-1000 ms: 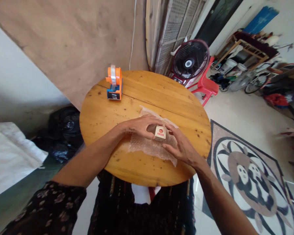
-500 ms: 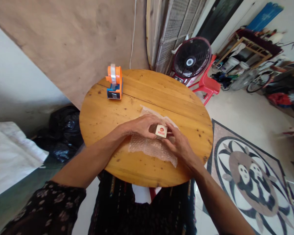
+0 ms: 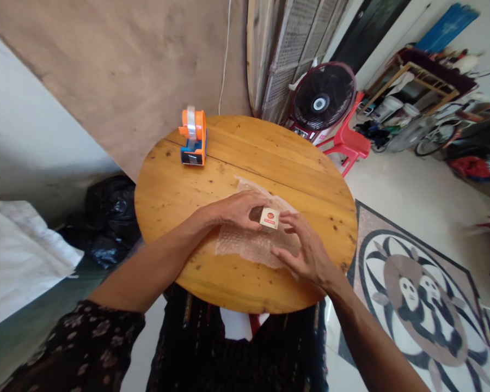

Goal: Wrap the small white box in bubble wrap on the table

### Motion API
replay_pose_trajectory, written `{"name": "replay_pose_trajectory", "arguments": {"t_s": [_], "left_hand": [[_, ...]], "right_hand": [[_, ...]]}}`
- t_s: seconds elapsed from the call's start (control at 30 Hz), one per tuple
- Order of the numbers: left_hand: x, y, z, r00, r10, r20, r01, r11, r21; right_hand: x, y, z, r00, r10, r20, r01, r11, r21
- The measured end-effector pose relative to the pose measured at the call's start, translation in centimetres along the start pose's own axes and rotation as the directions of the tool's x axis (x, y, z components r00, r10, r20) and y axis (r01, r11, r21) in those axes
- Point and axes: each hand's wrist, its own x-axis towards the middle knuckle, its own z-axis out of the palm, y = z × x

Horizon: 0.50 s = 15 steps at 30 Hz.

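A small whitish box (image 3: 270, 218) with a red print on top stands on a sheet of bubble wrap (image 3: 245, 247), near the middle of the round table. My left hand (image 3: 240, 211) grips the box from its left side, thumb in front and fingers behind. To the right of the box is my right hand (image 3: 304, 247), its fingers and thumb spread with nothing between them. The bubble wrap lies flat beneath the box and reaches under both hands.
An orange and blue tape dispenser (image 3: 194, 136) stands at the back left of the wooden table (image 3: 253, 144). Beyond the table's back right edge are a fan (image 3: 320, 103) and a red plastic chair (image 3: 349, 141). Black bags (image 3: 110, 218) lie on the floor at left.
My right hand has let go of the box and drawn back to the right, its fingers opening. My left hand stays on the box.
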Motion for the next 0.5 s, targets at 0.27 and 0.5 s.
{"name": "replay_pose_trajectory", "arguments": {"t_s": [0.27, 0.5], "left_hand": [[0.1, -0.3, 0.4, 1.000, 0.000, -0.021, 0.001, 0.999, 0.052], [-0.1, 0.0, 0.1, 0.999, -0.040, -0.009, 0.040, 0.999, 0.028]], "right_hand": [[-1.2, -1.4, 0.5, 0.993, -0.083, 0.081, 0.098, 0.975, -0.200], [-0.1, -0.8, 0.6, 0.996, -0.056, -0.062, 0.044, 0.981, -0.188]]}}
